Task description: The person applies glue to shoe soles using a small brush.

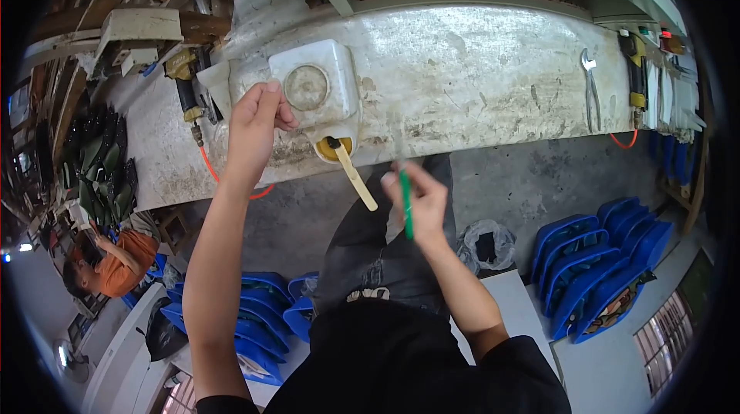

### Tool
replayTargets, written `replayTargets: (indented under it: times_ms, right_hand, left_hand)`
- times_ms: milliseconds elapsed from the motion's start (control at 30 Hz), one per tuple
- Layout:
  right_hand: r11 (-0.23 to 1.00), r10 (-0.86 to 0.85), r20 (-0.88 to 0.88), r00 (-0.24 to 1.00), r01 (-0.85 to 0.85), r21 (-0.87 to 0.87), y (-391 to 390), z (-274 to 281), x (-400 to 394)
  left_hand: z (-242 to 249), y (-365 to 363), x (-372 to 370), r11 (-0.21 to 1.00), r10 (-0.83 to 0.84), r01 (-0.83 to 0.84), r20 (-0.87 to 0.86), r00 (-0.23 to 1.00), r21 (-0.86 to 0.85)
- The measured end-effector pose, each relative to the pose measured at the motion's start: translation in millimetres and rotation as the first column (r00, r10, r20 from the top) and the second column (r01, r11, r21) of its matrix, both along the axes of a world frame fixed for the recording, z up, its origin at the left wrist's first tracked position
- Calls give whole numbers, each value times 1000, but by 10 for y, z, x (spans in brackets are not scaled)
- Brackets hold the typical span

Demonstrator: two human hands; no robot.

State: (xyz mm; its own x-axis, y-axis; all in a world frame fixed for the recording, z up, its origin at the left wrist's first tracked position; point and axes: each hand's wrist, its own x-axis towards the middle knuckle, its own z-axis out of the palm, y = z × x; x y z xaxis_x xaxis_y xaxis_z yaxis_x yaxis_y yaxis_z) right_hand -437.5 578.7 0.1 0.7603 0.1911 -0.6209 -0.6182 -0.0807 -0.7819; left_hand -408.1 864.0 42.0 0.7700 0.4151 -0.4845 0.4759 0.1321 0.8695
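My left hand [260,116] is raised above the bench, its thumb and forefinger pressed together; anything pinched there is too small to make out. Just beside it is a white plastic container [344,79] with a round lid [307,89]. A flat wooden stick [356,177] with a black end leans out of the container's yellowish opening [325,152] and over the bench edge. My right hand [420,202] is closed around a slim green-handled tool [407,206] in front of the edge. The tool's upper end is blurred, so its kind does not show.
On the whitish bench [470,82] lie a wrench [590,90] and, at both ends, yellow-black air tools [185,82] with red hoses. Blue bins [586,275] stand on the floor near a plastic-lined bin [487,246]. A person in orange [123,264] is at far left.
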Motion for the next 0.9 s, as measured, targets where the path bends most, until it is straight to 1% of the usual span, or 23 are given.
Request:
replayTargets:
  times_ms: [33, 100, 133, 167, 200, 233, 267, 300, 367, 400, 467, 500, 533, 567, 700, 733, 867, 900]
  right_hand:
    - [992, -126, -78, 989, 127, 3, -43, 168, 117]
    - [980, -201, -45, 979, 201, 5, -200, 338, 288]
    - [981, -192, -41, 981, 193, 16, -290, 342, 357]
    - [996, 22, 298, 954, 3, -84, -376, 344, 406]
    - [961, 255, 576, 777, -139, -237, -391, 348, 419]
    - [960, 263, 578, 772, -152, -233, -335, 421, 442]
    - [901, 421, 575, 701, -249, -356, -270, 532, 511]
    - [815, 569, 552, 610, -329, -477, -184, 670, 597]
    - [573, 815, 429, 389, -429, -698, -33, 860, 685]
    - [564, 823, 432, 369, -434, -703, 57, 866, 720]
    - [422, 906, 360, 222, -418, -805, 267, 850, 813]
    - [345, 939, 312, 147, -397, -850, 360, 845, 866]
    - [266, 964, 257, 73, -365, -892, 415, 846, 934]
    - [251, 967, 249, 51, -356, -900, 471, 857, 1001]
    - [51, 977, 123, -172, -371, -927, 675, 882, 1186]
    - [39, 976, 113, -184, -364, -931, 726, 879, 1221]
    - [2, 897, 183, -403, -409, -912, 921, 805, 1356]
    - [0, 897, 180, -404, -407, -914, 908, 826, 1333]
  left_hand:
    - [11, -30, -31, 1000, -9, 9, -16, 1000, 22]
    - [3, -24, -28, 999, 22, -22, -1, 1000, -33]
    - [-9, -14, -19, 999, 31, -31, 5, 1000, -24]
    - [-22, -11, -27, 999, 25, -24, 30, 999, -30]
    - [-31, 6, -45, 999, 20, -18, 56, 998, -37]
    - [-14, 18, -47, 995, 37, -32, 51, 998, -89]
    - [2, 42, -26, 989, 56, -48, 53, 997, -140]
    - [1, 79, -10, 989, 74, -64, 65, 995, -136]
    - [-24, 118, -38, 944, 143, -114, 71, 987, -311]
    - [-23, 112, -39, 948, 147, -121, 69, 987, -294]
    - [-23, 105, -50, 948, 168, -141, 76, 983, -285]
    - [-12, 96, -55, 959, 149, -121, 93, 985, -256]
    - [-10, 69, -38, 968, 128, -99, 113, 985, -229]
    - [-20, 62, -28, 964, 147, -114, 127, 981, -240]
    - [-48, 60, -39, 977, 123, -94, 143, 982, -193]
    - [-48, 42, -43, 974, 135, -104, 149, 979, -202]
    - [-37, 34, -23, 980, 125, -92, 186, 975, -175]
    - [-39, 41, -26, 980, 126, -92, 189, 974, -177]
